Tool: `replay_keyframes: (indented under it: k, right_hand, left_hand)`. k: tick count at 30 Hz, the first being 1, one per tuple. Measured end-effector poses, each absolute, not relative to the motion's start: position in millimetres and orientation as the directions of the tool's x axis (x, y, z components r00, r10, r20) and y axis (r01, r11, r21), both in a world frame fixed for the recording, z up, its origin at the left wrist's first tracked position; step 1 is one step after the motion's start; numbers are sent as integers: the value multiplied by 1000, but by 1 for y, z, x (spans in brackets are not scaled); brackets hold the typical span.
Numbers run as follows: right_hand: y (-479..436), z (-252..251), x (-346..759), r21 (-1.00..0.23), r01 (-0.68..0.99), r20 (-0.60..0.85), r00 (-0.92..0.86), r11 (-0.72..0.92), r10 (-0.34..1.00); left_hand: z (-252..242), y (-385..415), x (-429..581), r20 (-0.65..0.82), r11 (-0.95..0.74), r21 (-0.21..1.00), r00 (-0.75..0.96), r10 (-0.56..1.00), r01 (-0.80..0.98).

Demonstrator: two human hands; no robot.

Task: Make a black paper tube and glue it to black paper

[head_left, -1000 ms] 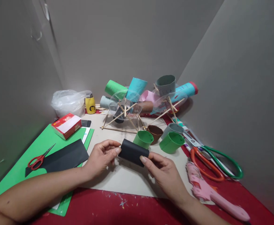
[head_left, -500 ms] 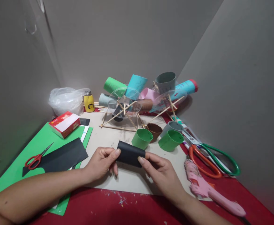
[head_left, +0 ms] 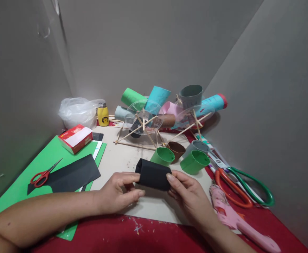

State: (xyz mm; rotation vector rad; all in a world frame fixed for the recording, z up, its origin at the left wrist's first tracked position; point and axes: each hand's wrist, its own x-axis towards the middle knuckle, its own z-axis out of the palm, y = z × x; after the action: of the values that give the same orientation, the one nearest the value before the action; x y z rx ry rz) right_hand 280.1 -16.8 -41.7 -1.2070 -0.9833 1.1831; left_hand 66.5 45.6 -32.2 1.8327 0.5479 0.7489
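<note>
A rolled black paper tube (head_left: 154, 175) is held over the pale board, its open end facing left. My right hand (head_left: 188, 188) pinches its right end between thumb and fingers. At the left end, my left hand (head_left: 119, 191) has its index finger against the tube's opening, while the thumb is spread apart below it. The other left fingers are partly hidden. Just behind the tube stand two green paper cups (head_left: 162, 156), a brown paper ring (head_left: 176, 151) and a grey one (head_left: 196, 147).
Behind stands a stick frame (head_left: 140, 146) with clear discs and coloured tubes. To the right lie large scissors (head_left: 234, 186) and a pink glue gun (head_left: 233, 216). Small red scissors (head_left: 42, 177), black paper (head_left: 76, 174) and a red box (head_left: 76, 138) rest on green sheets (head_left: 38, 158) at left.
My left thumb has come off the tube, and that hand has opened at its left end. The tube now looks wider and rounder. The whole view has shifted slightly.
</note>
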Motion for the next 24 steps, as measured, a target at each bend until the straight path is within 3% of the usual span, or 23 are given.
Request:
replay_keyframes:
  k: [5,11,14,17,21,24]
  right_hand:
    - [-14,-35,277,-951,-295,-153,190,-92,970]
    - [-18,-49,280,-950,-274,-216,227,-151,950]
    - [-20,-60,285,-982,-167,-125,220,-89,967]
    - [-24,-62,286,-998,58,28,229,15,973]
    - [-29,-54,281,-902,375,292,167,213,942]
    - [-28,-49,278,-822,468,419,111,325,901]
  left_hand:
    - [-37,42,65,415,-434,894,570,709,-111]
    - [-38,42,68,48,54,988,609,791,-148]
    - [-34,43,69,-57,158,981,608,792,-115]
    - [-31,43,70,-109,205,975,621,776,-85]
    - [-31,45,70,-104,202,976,636,765,-84]
    - [-32,46,70,-96,186,980,636,766,-76]
